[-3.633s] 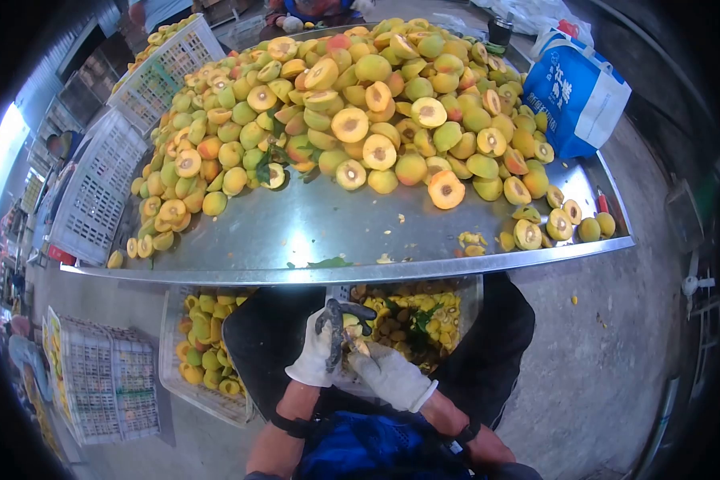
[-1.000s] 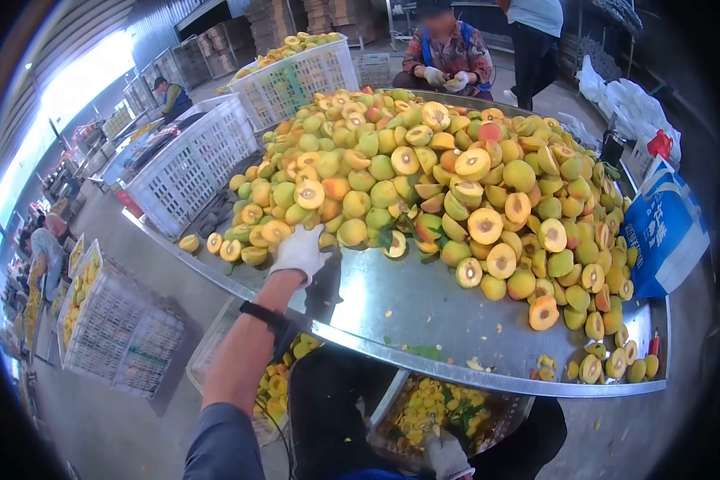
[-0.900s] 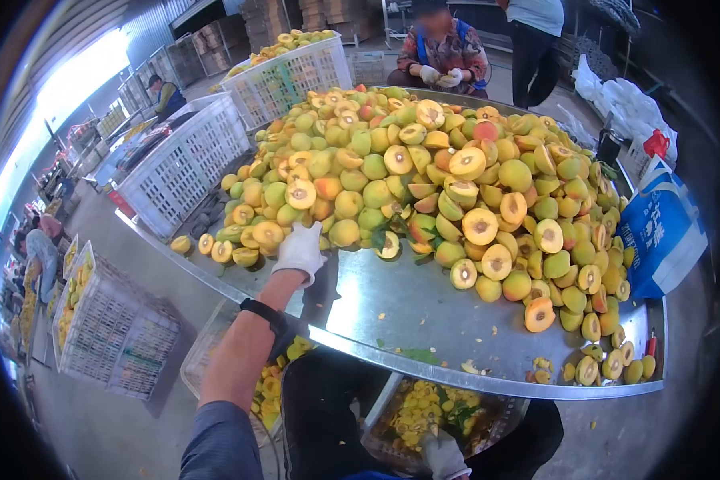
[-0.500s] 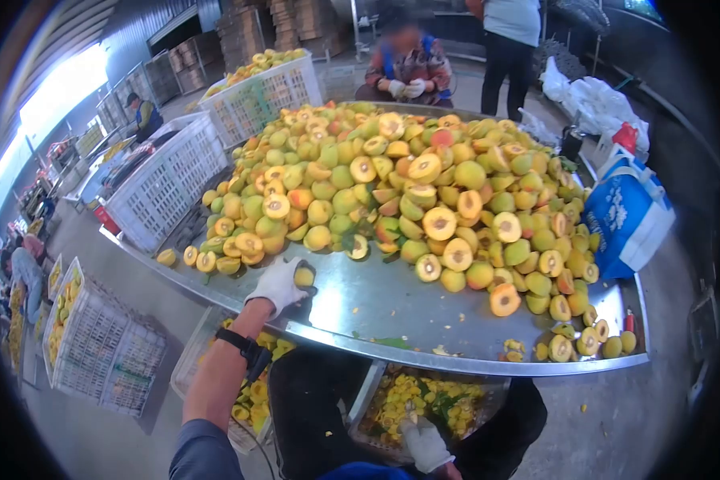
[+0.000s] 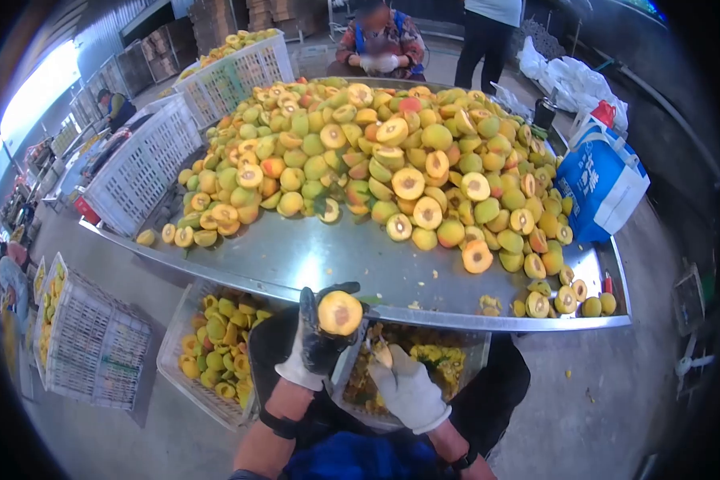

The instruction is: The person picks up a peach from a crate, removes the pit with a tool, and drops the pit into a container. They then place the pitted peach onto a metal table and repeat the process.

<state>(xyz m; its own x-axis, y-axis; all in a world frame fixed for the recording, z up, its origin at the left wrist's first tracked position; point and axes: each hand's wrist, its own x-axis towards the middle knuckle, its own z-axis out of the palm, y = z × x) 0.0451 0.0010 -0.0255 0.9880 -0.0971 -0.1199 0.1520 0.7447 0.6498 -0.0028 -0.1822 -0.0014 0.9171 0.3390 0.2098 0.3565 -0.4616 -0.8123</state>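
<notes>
My left hand, in a white glove with dark-coated fingers, holds a peach half just over the near table edge. The cut face is turned up toward me and has a brown centre. My right hand, in a white glove, is closed around a small pale tool, whose exact kind I cannot make out. It is to the right of the left hand and lower, over a crate of yellow scraps. A large heap of whole and halved peaches covers much of the metal table.
Below the table on the left stands a crate of peach pieces. White plastic crates line the table's left side. A blue bag sits at the right edge. Across the table a person sits with gloved hands together; another person stands behind.
My left hand has come from the table surface back toward me with the peach half. My right hand has risen toward it with the small tool. The view has tilted down.
</notes>
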